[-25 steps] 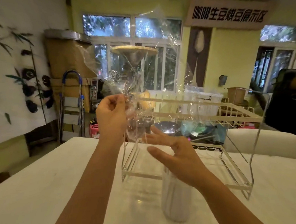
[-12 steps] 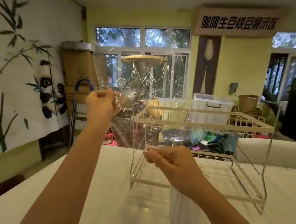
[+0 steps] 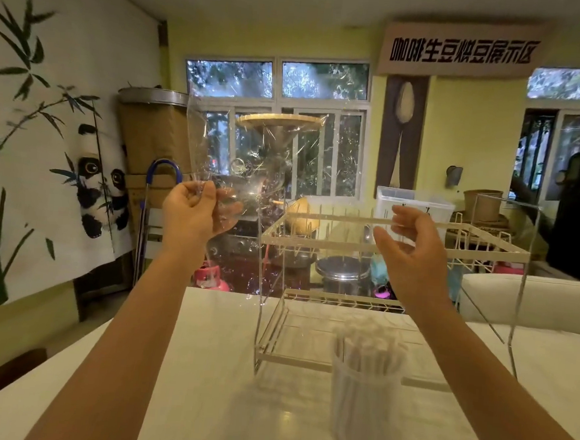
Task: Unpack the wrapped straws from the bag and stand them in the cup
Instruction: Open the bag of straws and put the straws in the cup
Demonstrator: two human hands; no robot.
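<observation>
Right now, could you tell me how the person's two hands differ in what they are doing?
The left hand pinches the crumpled clear plastic bag, held raised; the right hand holds nothing, fingers loosely curled, above the clear plastic cup of white wrapped straws. Both hover above the white table.

Both forearms ran off the bottom edge; the straws (image 3: 368, 354) in the cup (image 3: 364, 410) were blurred, and the clear bag (image 3: 262, 156) smeared the window behind it

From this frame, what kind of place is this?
Probably a coffee shop's back or display room: a Chinese sign naming a coffee-bean display area, a dish rack on the white table, and a cup of wrapped straws.
</observation>
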